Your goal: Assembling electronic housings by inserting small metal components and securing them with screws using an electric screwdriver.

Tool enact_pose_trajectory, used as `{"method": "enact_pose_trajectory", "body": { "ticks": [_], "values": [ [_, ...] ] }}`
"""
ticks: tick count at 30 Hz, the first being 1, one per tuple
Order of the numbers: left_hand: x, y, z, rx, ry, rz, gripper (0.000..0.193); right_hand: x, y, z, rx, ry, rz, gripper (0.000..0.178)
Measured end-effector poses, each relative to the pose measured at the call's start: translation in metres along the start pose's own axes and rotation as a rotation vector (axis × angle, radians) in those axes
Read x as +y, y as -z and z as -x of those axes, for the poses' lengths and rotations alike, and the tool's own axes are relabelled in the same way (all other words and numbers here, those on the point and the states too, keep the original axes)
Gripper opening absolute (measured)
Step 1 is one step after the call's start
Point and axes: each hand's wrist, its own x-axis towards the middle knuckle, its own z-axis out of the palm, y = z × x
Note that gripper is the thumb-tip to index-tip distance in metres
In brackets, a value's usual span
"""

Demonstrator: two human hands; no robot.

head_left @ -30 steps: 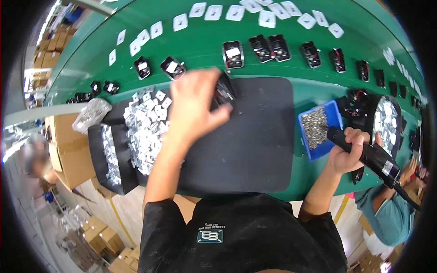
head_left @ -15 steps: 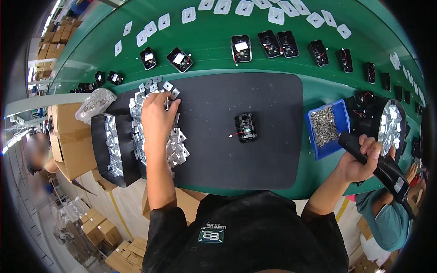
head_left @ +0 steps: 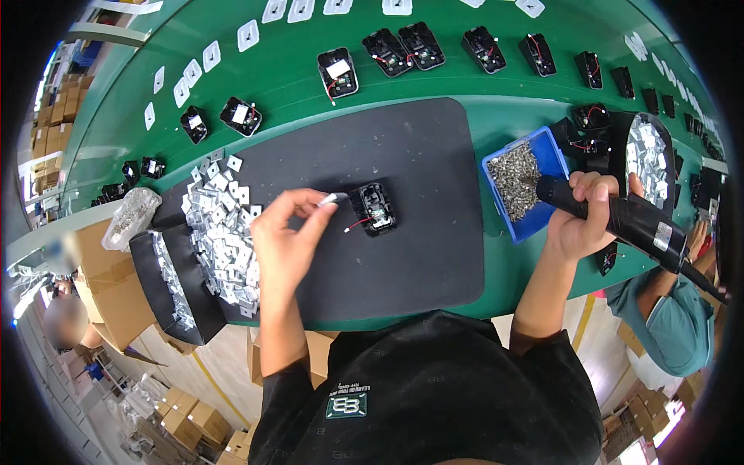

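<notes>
My left hand point(head_left: 285, 232) pinches a small silver metal plate point(head_left: 333, 199) between thumb and fingertips. It hovers just left of a black plastic housing point(head_left: 375, 211), which lies on the dark mat point(head_left: 418, 271) with a red wire sticking out to its left. Behind that hand is a heap of similar square metal plates point(head_left: 226, 244). Wrapped round a black corded electric screwdriver point(head_left: 649, 230) is my right hand point(head_left: 583, 215). The tool's front end reaches the blue bin point(head_left: 539, 226), which holds many small screws point(head_left: 514, 177); its very tip is hard to make out.
Black housings point(head_left: 338, 74) and white plastic pieces point(head_left: 248, 36) line the green bench beyond the mat. A black box of plates point(head_left: 186, 287), a bag point(head_left: 132, 219) and a carton point(head_left: 116, 275) stand at left. Another tray of plates point(head_left: 647, 159) and a co-worker's sleeve point(head_left: 670, 325) are at right.
My left hand has left the plate heap and moved right toward the housing, carrying a plate. The screwdriver's front end has shifted to the screw bin. The whole view has turned somewhat.
</notes>
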Motion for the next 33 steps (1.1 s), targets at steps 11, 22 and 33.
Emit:
{"method": "enact_pose_trajectory", "body": {
  "ticks": [11, 22, 33],
  "values": [
    [0.02, -0.029, 0.008, -0.091, -0.094, -0.099, 0.016, 0.006, 0.003, 0.0, -0.011, -0.005, -0.013, 0.052],
    [0.024, -0.047, 0.021, 0.074, -0.09, -0.277, 0.013, -0.008, 0.003, -0.004, -0.035, -0.01, -0.115, 0.055],
    [0.007, -0.048, 0.004, -0.039, 0.108, 0.2, 0.033, -0.026, 0.005, -0.001, -0.08, -0.044, -0.217, 0.056]
  ]
}}
